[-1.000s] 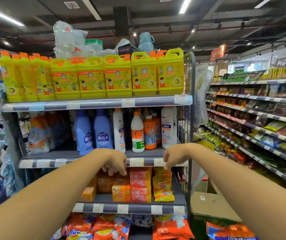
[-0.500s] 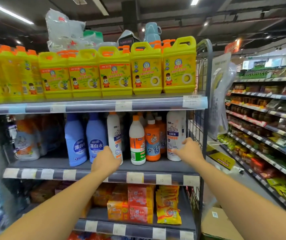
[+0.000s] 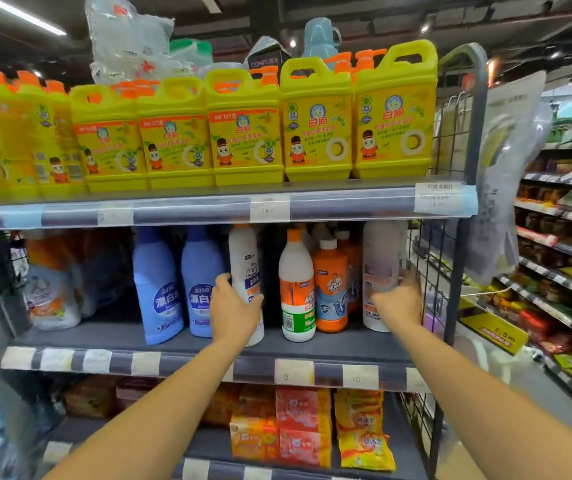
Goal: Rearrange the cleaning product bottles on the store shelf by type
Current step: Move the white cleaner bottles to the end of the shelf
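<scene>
On the middle shelf (image 3: pixel 329 348) stand two blue bleach bottles (image 3: pixel 178 285), a slim white bottle (image 3: pixel 244 261), a white bottle with an orange cap (image 3: pixel 296 289), orange drain-cleaner bottles (image 3: pixel 330 285) and a tall white bottle (image 3: pixel 379 261) at the right end. My left hand (image 3: pixel 234 306) grips the slim white bottle, thumb on its left, fingers round its right side. My right hand (image 3: pixel 398 301) wraps the lower part of the tall white bottle, thumb across its front.
Yellow detergent jugs (image 3: pixel 246 133) fill the top shelf. Refill pouches (image 3: pixel 52 289) sit at the middle shelf's left. Soap packs (image 3: pixel 301 424) lie on the shelf below. A wire grid (image 3: pixel 430 258) closes the right end. An aisle with more shelves (image 3: pixel 561 258) runs to the right.
Both hands rose from the shelf edge and reached in. The left hand closed round the slim white bottle, the right hand round the tall white bottle. The camera moved closer.
</scene>
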Tool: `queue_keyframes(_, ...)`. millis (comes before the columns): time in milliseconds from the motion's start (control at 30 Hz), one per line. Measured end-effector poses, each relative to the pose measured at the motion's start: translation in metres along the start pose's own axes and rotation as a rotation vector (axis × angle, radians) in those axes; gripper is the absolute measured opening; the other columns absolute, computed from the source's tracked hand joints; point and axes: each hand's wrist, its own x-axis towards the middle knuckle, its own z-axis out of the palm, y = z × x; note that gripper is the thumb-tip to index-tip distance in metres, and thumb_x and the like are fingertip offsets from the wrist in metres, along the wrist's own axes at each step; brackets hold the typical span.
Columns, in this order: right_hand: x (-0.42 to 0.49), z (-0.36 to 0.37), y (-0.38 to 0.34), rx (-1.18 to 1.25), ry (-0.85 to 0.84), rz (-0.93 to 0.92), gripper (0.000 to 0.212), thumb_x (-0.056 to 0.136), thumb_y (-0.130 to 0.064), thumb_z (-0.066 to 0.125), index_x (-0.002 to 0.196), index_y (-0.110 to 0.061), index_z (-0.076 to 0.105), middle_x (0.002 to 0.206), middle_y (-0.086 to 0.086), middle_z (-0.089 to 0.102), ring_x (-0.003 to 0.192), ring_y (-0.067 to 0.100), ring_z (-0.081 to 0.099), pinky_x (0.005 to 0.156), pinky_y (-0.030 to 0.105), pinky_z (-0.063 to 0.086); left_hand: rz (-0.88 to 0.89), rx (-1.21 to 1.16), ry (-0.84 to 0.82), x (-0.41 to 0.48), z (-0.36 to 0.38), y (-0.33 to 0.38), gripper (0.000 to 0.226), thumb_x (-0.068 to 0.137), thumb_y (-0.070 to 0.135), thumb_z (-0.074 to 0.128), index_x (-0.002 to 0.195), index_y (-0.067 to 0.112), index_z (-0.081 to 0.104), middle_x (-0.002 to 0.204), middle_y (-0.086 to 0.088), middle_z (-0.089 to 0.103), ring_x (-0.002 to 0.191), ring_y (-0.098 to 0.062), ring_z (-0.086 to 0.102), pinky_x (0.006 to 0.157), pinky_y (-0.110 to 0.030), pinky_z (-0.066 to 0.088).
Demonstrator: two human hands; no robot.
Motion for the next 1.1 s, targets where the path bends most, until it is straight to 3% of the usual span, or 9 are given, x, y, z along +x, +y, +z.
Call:
queue_keyframes(233, 0.006, 0.009, 0.013, 0.044, 0.036, -0.021, 0.053, 0.071, -0.015, 0.082, 0.115, -0.012, 0.053, 0.110, 0.012, 0.066, 0.099, 0.030, 0.062, 0.083, 0.037, 0.050, -0.065, -0.113, 0.016, 0.007, 0.023, -0.020, 0.045, 0.080, 0.014, 0.075, 0.115, 0.007, 0.048, 0.107, -0.017, 0.065, 0.082, -0.026, 0.053, 0.071, -0.033, 0.040)
queue_keyframes(333, 0.008, 0.010, 0.019, 0.018, 0.022, -0.042, 0.054, 0.070, -0.018, 0.083, 0.115, -0.013, 0.054, 0.110, 0.010, 0.067, 0.100, 0.030, 0.062, 0.087, 0.040, 0.052, -0.087, -0.142, -0.024, 0.010, 0.030, -0.028, 0.044, 0.079, 0.012, 0.077, 0.110, 0.004, 0.047, 0.104, -0.020, 0.066, 0.086, -0.032, 0.058, 0.072, -0.039, 0.046)
queue_keyframes(533, 0.012, 0.009, 0.020, -0.027, -0.054, -0.052, 0.046, 0.069, -0.022, 0.084, 0.104, -0.024, 0.054, 0.100, 0.001, 0.067, 0.094, 0.023, 0.063, 0.072, 0.027, 0.046, -0.074, -0.172, -0.044, 0.011, 0.033, -0.032, 0.044, 0.078, 0.015, 0.078, 0.102, 0.010, 0.042, 0.099, -0.016, 0.064, 0.081, -0.027, 0.054, 0.068, -0.034, 0.041)
queue_keyframes(733, 0.010, 0.008, 0.016, -0.035, -0.074, -0.041, 0.056, 0.074, -0.018, 0.081, 0.120, -0.008, 0.053, 0.114, 0.011, 0.066, 0.104, 0.029, 0.063, 0.081, 0.032, 0.050, -0.061, -0.201, -0.080, 0.008, 0.029, -0.026, 0.040, 0.084, 0.013, 0.072, 0.106, 0.008, 0.039, 0.098, -0.010, 0.058, 0.082, -0.025, 0.053, 0.070, -0.034, 0.041)
queue_keyframes(933, 0.000, -0.003, 0.003, 0.012, -0.131, -0.016, 0.039, 0.074, -0.019, 0.080, 0.106, -0.017, 0.058, 0.095, 0.001, 0.067, 0.080, 0.015, 0.063, 0.068, 0.025, 0.048, -0.067, -0.228, -0.166, 0.010, 0.016, -0.015, 0.039, 0.084, 0.019, 0.073, 0.103, 0.015, 0.038, 0.089, 0.002, 0.057, 0.083, -0.023, 0.059, 0.059, -0.028, 0.043)
queue_keyframes(1000, -0.007, -0.012, -0.003, 0.058, -0.172, 0.015, 0.032, 0.075, -0.020, 0.079, 0.100, -0.017, 0.059, 0.091, 0.001, 0.069, 0.073, 0.012, 0.065, 0.061, 0.025, 0.050, -0.101, -0.253, -0.216, 0.012, 0.009, -0.008, 0.038, 0.084, 0.023, 0.073, 0.104, 0.014, 0.042, 0.094, -0.003, 0.062, 0.087, -0.024, 0.062, 0.065, -0.034, 0.051)
queue_keyframes(1100, -0.023, -0.026, -0.015, 0.191, -0.254, 0.090, 0.028, 0.077, -0.022, 0.078, 0.100, -0.017, 0.062, 0.090, 0.006, 0.072, 0.075, 0.023, 0.071, 0.066, 0.040, 0.058, -0.182, -0.311, -0.336, 0.006, -0.003, 0.003, 0.038, 0.083, 0.024, 0.074, 0.111, 0.009, 0.053, 0.103, -0.013, 0.068, 0.091, -0.032, 0.068, 0.081, -0.051, 0.057)
